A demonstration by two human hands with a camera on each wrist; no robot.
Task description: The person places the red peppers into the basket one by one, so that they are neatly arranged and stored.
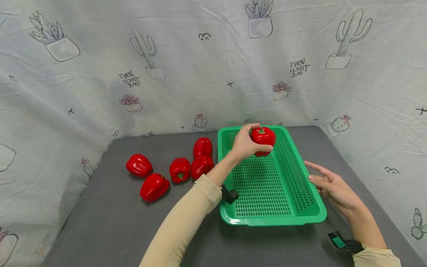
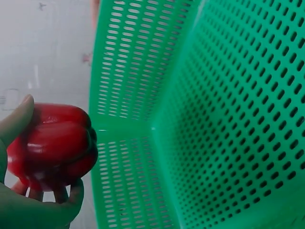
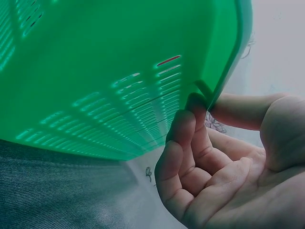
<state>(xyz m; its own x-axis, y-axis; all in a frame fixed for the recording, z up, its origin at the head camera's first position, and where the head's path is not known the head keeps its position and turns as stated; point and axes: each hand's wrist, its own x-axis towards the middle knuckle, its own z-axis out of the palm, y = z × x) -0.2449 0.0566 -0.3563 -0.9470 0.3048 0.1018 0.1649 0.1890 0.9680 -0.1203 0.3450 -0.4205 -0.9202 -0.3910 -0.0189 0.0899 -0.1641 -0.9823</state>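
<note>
The key relation is vertical: a red bell pepper (image 1: 265, 137) is held above the floor of a green basket (image 1: 267, 221), toward its far end, with a gap that the pictures cannot measure. The left hand (image 1: 245, 144) grips it from the left, thumb nearer the person and fingers beyond; the pepper's stem shows on top in the head view, so its stem-to-base axis seems to stand roughly upright. The right hand (image 1: 335, 188) is well apart from it, pinching the basket's right rim, thumb on the edge and fingertips tucked beneath. The basket's long side runs away from the person, and the left forearm (image 1: 197, 213) crosses above its left rim. Bare perforations show across the visible basket floor, with no pepper resting there. On the desk (image 1: 100, 226), left of the basket, three peppers (image 1: 180, 170) cluster near its rim and two others (image 1: 155, 188) lie farther left.
</note>
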